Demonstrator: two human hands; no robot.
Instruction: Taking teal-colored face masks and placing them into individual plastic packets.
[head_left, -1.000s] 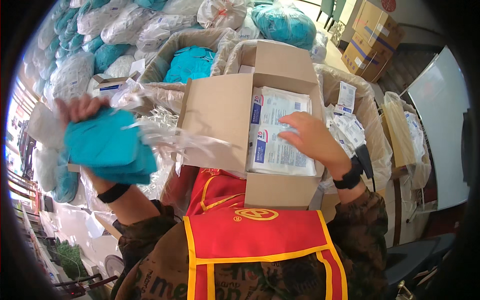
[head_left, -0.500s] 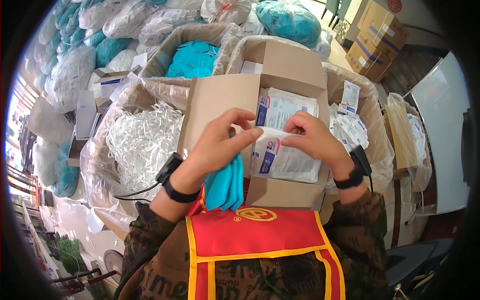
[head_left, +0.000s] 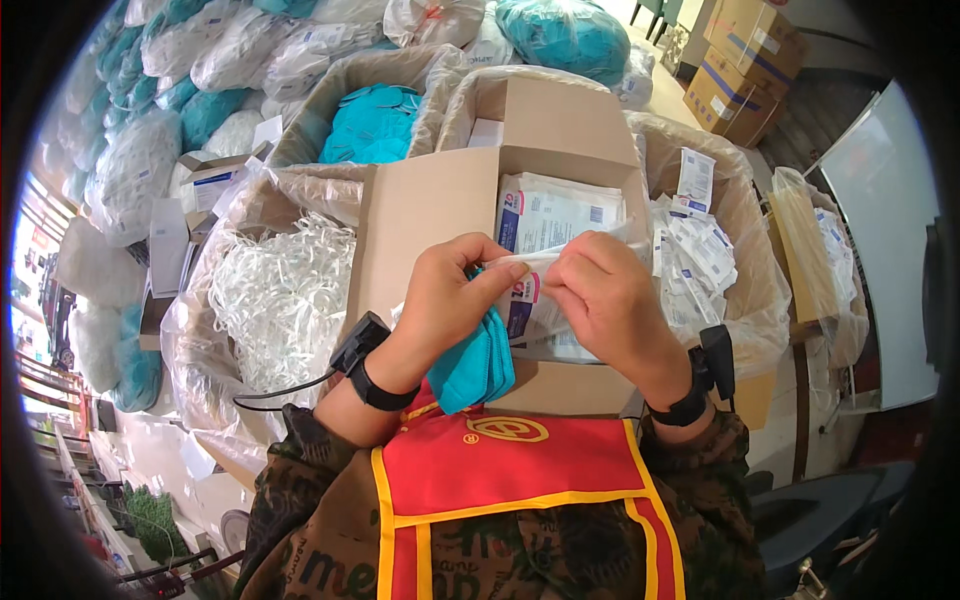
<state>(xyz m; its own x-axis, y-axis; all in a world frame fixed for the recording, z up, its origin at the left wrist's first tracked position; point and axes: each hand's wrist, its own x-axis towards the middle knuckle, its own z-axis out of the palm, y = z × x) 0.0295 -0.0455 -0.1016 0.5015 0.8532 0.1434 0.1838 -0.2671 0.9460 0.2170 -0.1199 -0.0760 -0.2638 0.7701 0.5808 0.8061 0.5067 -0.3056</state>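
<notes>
My left hand (head_left: 450,300) is closed, with thumb and fingers pinching the upper edge of a white packet (head_left: 533,262). Several teal folded fabric pieces (head_left: 474,365) hang below that same palm, held in it too. My right hand (head_left: 612,298) is closed in a pinch on the packet's edge, close beside the left. Part of the packet is hidden behind the fingers. Under both hands is an open cardboard box (head_left: 422,205), its flaps spread. White printed packets (head_left: 565,212) with blue and pink marks lie flat inside it.
Left stands a lined bin of white strips (head_left: 285,300); behind, a bin of teal pieces (head_left: 370,122). A lined bin with loose packets (head_left: 695,245) is at the right. Bulging bags (head_left: 140,180) pile up far left. Stacked cartons (head_left: 735,85) and a white panel (head_left: 875,250) are right.
Both hands have come closer together at the packet's edge, the right one moving lower and nearer me. The teal pieces have swung rightward with my left hand. The whole view has shifted slightly.
</notes>
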